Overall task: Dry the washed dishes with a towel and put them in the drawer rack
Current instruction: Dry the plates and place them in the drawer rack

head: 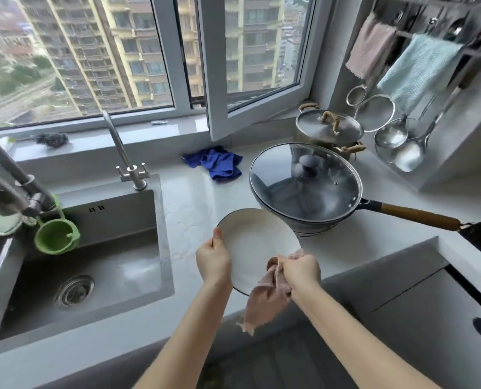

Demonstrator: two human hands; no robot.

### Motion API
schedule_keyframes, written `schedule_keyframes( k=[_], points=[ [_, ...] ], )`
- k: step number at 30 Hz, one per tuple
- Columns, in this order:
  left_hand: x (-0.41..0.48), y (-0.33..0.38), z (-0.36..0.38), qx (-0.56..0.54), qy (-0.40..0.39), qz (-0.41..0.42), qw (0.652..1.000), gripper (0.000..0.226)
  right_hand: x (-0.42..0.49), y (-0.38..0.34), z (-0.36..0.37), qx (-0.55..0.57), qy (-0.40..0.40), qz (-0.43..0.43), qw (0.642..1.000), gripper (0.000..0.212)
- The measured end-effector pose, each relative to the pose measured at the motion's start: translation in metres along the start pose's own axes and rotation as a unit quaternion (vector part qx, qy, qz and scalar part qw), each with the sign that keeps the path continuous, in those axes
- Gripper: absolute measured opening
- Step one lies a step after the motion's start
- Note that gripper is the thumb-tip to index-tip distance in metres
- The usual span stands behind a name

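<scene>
Left hand (213, 261) grip is clamped on the plate (257, 242) at its near-left rim, thumb on the upper face, holding it tilted above the front edge of the surface (194, 203). Right hand (301, 272) grip is clenched round a bunched pink towel (264, 299), pressed to the plate's right rim; the loose end hangs down below.

From my end this reads as the drying step, mid-wipe on one plate. Upper face looks clean and matte, can't tell if any water is left. Underside is hidden.

Plate sits between the sink (93, 262) to the left and the lidded wok (306, 186) to the right, its far rim just beside the wok, possibly touching. No other washed dishes visible from here. Drawer rack isn't identifiable; the dark unit low right might be it, not confirmed.

Next move, my call: run the towel round the rim and the back, which means rotating or flipping the plate in the left hand without loosening that edge pinch. Watch the far rim against the wok while turning. Then find and open the drawer, which needs a free hand, so towel goes down first or gets tucked.
</scene>
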State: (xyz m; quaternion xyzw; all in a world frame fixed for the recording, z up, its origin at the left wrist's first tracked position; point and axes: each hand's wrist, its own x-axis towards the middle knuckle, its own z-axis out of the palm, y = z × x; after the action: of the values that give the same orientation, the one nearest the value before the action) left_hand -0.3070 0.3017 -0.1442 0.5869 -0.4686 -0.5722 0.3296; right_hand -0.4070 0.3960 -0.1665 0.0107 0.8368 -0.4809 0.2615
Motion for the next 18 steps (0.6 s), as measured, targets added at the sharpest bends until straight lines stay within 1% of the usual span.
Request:
schedule_keyframes(
  k=[2, 4, 5, 6, 7, 8, 9, 10, 11, 12, 13, 14, 15, 16, 17, 18],
  points=[
    [-0.026, -0.019, 0.014, -0.009, 0.011, -0.041, 0.999, 0.041, 0.003, 0.007, -0.032, -0.087, -0.026, -0.043, 0.995, 0.026],
    [-0.048, -0.028, 0.020, -0.017, 0.003, -0.047, 0.999, 0.039, 0.005, 0.008, -0.067, -0.189, -0.049, -0.105, 0.975, 0.028],
    [-0.057, -0.027, 0.019, -0.019, 0.001, -0.038, 0.999, 0.039, 0.005, 0.007, -0.084, -0.225, -0.043, -0.149, 0.962, 0.031],
    [-0.065, -0.025, 0.016, -0.019, 0.002, -0.027, 0.999, 0.040, 0.002, 0.004, -0.100, -0.247, -0.019, -0.199, 0.948, 0.034],
    [-0.072, -0.022, 0.012, -0.018, 0.002, -0.017, 1.000, 0.040, -0.003, -0.002, -0.116, -0.240, 0.011, -0.252, 0.937, 0.034],
    [-0.080, -0.020, 0.008, -0.015, -0.001, -0.013, 1.000, 0.042, -0.012, -0.010, -0.131, -0.196, 0.034, -0.301, 0.933, 0.032],
    [-0.094, -0.017, 0.002, -0.007, -0.008, -0.014, 1.000, 0.044, -0.024, -0.016, -0.145, -0.124, 0.047, -0.350, 0.927, 0.032],
    [-0.106, -0.013, -0.001, 0.001, -0.020, -0.016, 1.000, 0.046, -0.036, -0.024, -0.153, -0.056, 0.061, -0.403, 0.911, 0.033],
    [-0.116, -0.010, -0.003, 0.018, -0.033, -0.021, 0.999, 0.047, -0.047, -0.030, -0.157, -0.015, 0.072, -0.453, 0.888, 0.033],
    [-0.130, -0.007, -0.006, 0.035, -0.045, -0.024, 0.998, 0.046, -0.059, -0.030, -0.159, -0.006, 0.063, -0.491, 0.869, 0.031],
    [-0.144, -0.004, -0.007, 0.042, -0.056, -0.030, 0.997, 0.043, -0.066, -0.022, -0.159, -0.036, 0.034, -0.510, 0.859, 0.030],
    [-0.157, 0.000, -0.010, 0.040, -0.067, -0.030, 0.996, 0.041, -0.071, -0.007, -0.158, -0.116, -0.011, -0.516, 0.848, 0.034],
    [-0.168, 0.001, -0.013, 0.027, -0.075, -0.019, 0.997, 0.041, -0.076, 0.014, -0.158, -0.237, -0.071, -0.517, 0.819, 0.052],
    [-0.180, 0.003, -0.016, 0.026, -0.085, 0.010, 0.996, 0.041, -0.081, 0.036, -0.157, -0.348, -0.128, -0.501, 0.782, 0.072],
    [-0.189, -0.002, -0.018, 0.034, -0.100, 0.049, 0.993, 0.043, -0.088, 0.054, -0.154, -0.401, -0.170, -0.468, 0.769, 0.078],
    [-0.198, -0.007, -0.020, 0.036, -0.116, 0.080, 0.989, 0.043, -0.099, 0.066, -0.150, -0.390, -0.206, -0.435, 0.785, 0.072]
  ],
)
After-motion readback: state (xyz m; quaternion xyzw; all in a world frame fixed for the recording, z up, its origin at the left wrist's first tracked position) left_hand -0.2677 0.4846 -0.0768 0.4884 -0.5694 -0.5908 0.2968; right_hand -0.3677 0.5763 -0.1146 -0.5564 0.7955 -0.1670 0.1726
